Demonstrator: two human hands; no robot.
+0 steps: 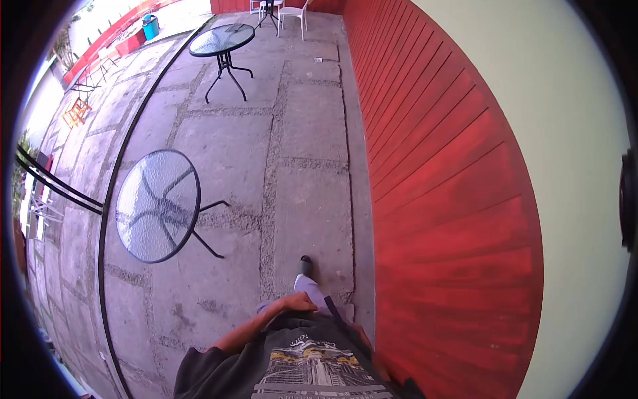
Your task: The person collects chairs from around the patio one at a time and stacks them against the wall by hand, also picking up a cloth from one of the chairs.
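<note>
My left hand (pixel 299 302) is in front of my waist, just above the hem of my dark printed T-shirt (pixel 309 359). Its fingers are curled closed, and whatever they hold, if anything, is hidden. Beyond it, one leg in light trousers (pixel 310 287) steps forward with a dark shoe (pixel 306 265) on the paving. A dark strip (pixel 332 310) runs along the trousers close to the hand. My right arm hangs at my side, mostly behind the shirt, and its hand does not show.
A round glass table (pixel 159 206) with dark metal legs stands at left. Farther ahead is another glass table (pixel 222 40), with a white chair (pixel 293 16) behind it. Along my right runs a red panelled wall (pixel 458 266). A dark edge line (pixel 103 266) crosses the stone paving (pixel 312 199).
</note>
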